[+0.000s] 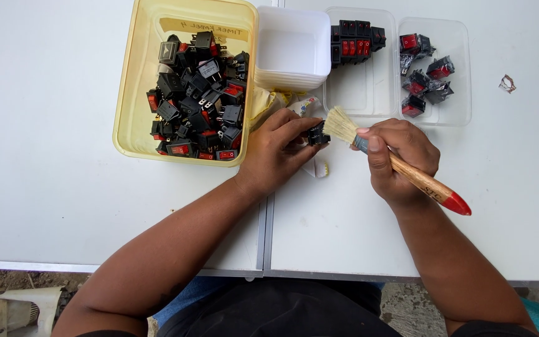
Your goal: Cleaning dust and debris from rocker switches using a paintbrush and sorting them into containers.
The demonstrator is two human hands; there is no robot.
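Hands are seen from above, at work over a white table [63,187]. A small black rocker switch [317,133] is pinched between the fingertips of the left hand [276,153], fingers closed narrowly around it. A paintbrush [400,168] is gripped in the right hand [400,159], thumb and fingers wrapped firmly around the metal ferrule and the top of the handle. The pale bristles touch the switch, just right of the left fingertips. The wooden handle slants away down and to the right of that grip, ending in a red tip; dark lettering is printed on the wood near the tip.

Up and to the left of the held switch, a yellow translucent tub [129,106] is seen, rectangular with rounded corners, heaped with black switches, many with red rockers. A strip of tape with handwriting is stuck along its far inner wall. Directly above the left fingertips, a stack of white square containers [291,53] stands against the tub. A crumpled wrapper [304,105] with yellow and coloured print lies between the containers and the left hand, partly hidden beneath it.

Above the brush grip, two clear shallow trays sit side by side. In the nearer clear tray [369,93], a neat block of black and red switches is packed in the far corner. In the farther clear tray [460,75], loose switches are scattered. A small scrap [507,83] lies well beyond, to the right.
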